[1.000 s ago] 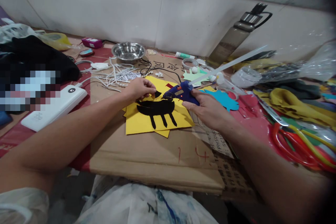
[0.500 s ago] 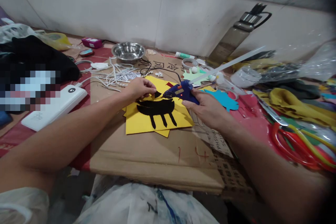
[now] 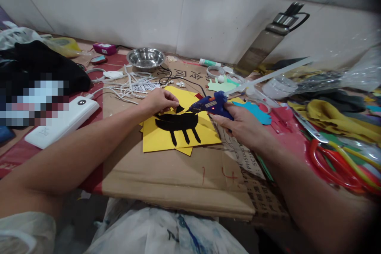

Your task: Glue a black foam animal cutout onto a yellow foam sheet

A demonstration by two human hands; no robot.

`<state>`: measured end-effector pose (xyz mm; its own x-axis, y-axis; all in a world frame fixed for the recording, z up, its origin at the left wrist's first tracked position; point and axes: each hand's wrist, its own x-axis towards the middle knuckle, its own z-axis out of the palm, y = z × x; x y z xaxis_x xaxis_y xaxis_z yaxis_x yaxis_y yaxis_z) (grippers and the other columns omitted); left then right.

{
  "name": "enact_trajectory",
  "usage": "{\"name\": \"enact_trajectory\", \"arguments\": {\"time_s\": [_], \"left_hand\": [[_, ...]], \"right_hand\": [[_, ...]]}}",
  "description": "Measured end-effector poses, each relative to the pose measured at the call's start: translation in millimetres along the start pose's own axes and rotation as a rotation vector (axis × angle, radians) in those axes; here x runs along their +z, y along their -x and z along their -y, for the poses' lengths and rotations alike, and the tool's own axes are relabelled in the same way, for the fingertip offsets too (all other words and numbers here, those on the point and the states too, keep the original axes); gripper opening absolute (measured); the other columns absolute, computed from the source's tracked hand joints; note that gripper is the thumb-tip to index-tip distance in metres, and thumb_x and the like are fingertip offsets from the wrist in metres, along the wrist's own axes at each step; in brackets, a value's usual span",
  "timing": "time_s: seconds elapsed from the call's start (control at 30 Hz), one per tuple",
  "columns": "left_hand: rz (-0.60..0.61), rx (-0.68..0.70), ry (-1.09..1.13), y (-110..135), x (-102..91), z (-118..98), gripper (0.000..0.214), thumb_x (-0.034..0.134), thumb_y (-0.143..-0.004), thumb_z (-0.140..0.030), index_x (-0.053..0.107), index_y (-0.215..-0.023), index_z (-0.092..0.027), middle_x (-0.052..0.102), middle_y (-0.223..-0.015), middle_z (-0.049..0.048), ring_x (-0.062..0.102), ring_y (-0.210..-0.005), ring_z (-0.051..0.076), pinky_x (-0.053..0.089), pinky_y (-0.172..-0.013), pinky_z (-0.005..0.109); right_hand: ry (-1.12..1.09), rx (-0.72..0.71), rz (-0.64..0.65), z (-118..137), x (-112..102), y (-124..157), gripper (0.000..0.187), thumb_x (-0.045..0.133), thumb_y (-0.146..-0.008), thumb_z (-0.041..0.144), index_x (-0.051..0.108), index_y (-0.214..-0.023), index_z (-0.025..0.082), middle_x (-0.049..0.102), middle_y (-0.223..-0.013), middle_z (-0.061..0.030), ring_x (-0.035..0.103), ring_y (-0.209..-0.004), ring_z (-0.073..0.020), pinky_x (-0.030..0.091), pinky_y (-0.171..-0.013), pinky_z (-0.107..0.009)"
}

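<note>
Near the front edge of the cardboard (image 3: 149, 170), a "1" (image 3: 203, 175) and a "4" (image 3: 230, 174) stand in red handwriting. Toward its right edge runs black print (image 3: 248, 162) including "PHS" and "SC", otherwise blurred. Toward its far edge are black printed signs (image 3: 195, 74). The glue gun (image 3: 218, 105)'s label is illegible.

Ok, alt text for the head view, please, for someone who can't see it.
The right hand holds a blue glue gun, its nozzle close to a small black piece pinched in the left hand. Beneath lies a yellow sheet bearing a black cutout, with a metal bowl behind and scissors at the right.
</note>
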<state>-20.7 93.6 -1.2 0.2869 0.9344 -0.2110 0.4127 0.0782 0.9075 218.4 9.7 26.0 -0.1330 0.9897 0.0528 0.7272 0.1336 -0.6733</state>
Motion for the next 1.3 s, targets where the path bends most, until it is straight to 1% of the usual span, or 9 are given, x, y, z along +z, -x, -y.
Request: {"name": "enact_trajectory", "arguments": {"time_s": [0.17,0.37,0.6,0.8,0.97,1.13,1.2,1.3], "left_hand": [[-0.013,-0.023,0.012,2.3,0.2,-3.6,0.006,0.076,-0.075,-0.018,0.074,-0.077,-0.013,0.054,-0.045,-0.001,0.044,-0.041,0.006,0.03,-0.044,0.021],[-0.014,-0.004,-0.013,4.4,1.2,-5.4,0.005,0.075,-0.075,-0.017,0.074,-0.076,-0.012,0.053,-0.043,-0.0015,0.042,-0.039,0.004,0.03,-0.043,0.019],[0.003,0.029,-0.089,0.7,0.4,-0.2,0.008,0.074,-0.074,-0.02,0.075,-0.078,-0.013,0.057,-0.047,-0.0003,0.04,-0.038,0.005,0.029,-0.042,0.019],[0.016,0.044,-0.096,-1.2,0.7,2.5,0.009,0.074,-0.074,-0.021,0.075,-0.079,-0.013,0.058,-0.049,0.0004,0.041,-0.039,0.005,0.029,-0.043,0.02],[0.009,0.003,-0.04,1.4,1.1,-2.5,0.006,0.075,-0.074,-0.018,0.075,-0.077,-0.013,0.055,-0.047,-0.0007,0.04,-0.039,0.005,0.028,-0.044,0.021],[0.022,-0.065,0.051,1.9,-0.2,-6.1,0.004,0.076,-0.074,-0.017,0.074,-0.075,-0.013,0.053,-0.043,-0.0012,0.038,-0.039,0.005,0.025,-0.043,0.021],[0.034,-0.061,0.062,1.3,-0.5,-5.0,0.005,0.077,-0.072,-0.017,0.074,-0.075,-0.013,0.053,-0.044,-0.0011,0.039,-0.039,0.005,0.025,-0.043,0.021],[0.049,-0.027,0.024,0.1,-0.2,-2.1,0.006,0.078,-0.071,-0.018,0.074,-0.074,-0.014,0.054,-0.045,-0.001,0.039,-0.039,0.005,0.026,-0.043,0.021]], "right_hand": [[-0.045,0.0,-0.003,-1.8,-0.5,0.7,0.029,0.058,-0.08,0.047,0.06,-0.084,0.019,0.057,-0.066,-0.0037,0.057,-0.071,-0.0223,0.045,-0.061,-0.033],[-0.087,0.035,0.021,-4.7,1.2,0.9,0.03,0.058,-0.081,0.048,0.059,-0.087,0.019,0.051,-0.058,-0.0006,0.053,-0.063,-0.0202,0.043,-0.055,-0.031],[-0.1,0.032,0.005,-4.0,1.7,1.0,0.029,0.059,-0.08,0.047,0.06,-0.088,0.019,0.054,-0.061,-0.0014,0.054,-0.063,-0.0196,0.044,-0.055,-0.031],[-0.102,0.031,0.003,-4.5,2.5,1.0,0.029,0.059,-0.081,0.045,0.061,-0.091,0.018,0.057,-0.063,-0.0023,0.056,-0.065,-0.0205,0.046,-0.056,-0.032],[-0.096,0.033,0.001,-4.8,2.2,1.1,0.027,0.058,-0.082,0.045,0.06,-0.09,0.019,0.055,-0.063,-0.0017,0.056,-0.065,-0.0204,0.045,-0.055,-0.031],[-0.101,0.017,-0.006,-5.0,2.3,1.5,0.028,0.059,-0.082,0.046,0.061,-0.091,0.02,0.058,-0.065,-0.0025,0.057,-0.066,-0.0214,0.046,-0.056,-0.032],[-0.1,0.009,-0.011,-5.2,2.4,1.3,0.028,0.059,-0.082,0.045,0.062,-0.092,0.019,0.058,-0.065,-0.0027,0.058,-0.067,-0.0214,0.047,-0.056,-0.032],[-0.088,0.011,-0.014,-4.9,2.4,1.1,0.03,0.059,-0.081,0.046,0.062,-0.093,0.019,0.059,-0.066,-0.0032,0.058,-0.067,-0.0218,0.047,-0.056,-0.032]]}}
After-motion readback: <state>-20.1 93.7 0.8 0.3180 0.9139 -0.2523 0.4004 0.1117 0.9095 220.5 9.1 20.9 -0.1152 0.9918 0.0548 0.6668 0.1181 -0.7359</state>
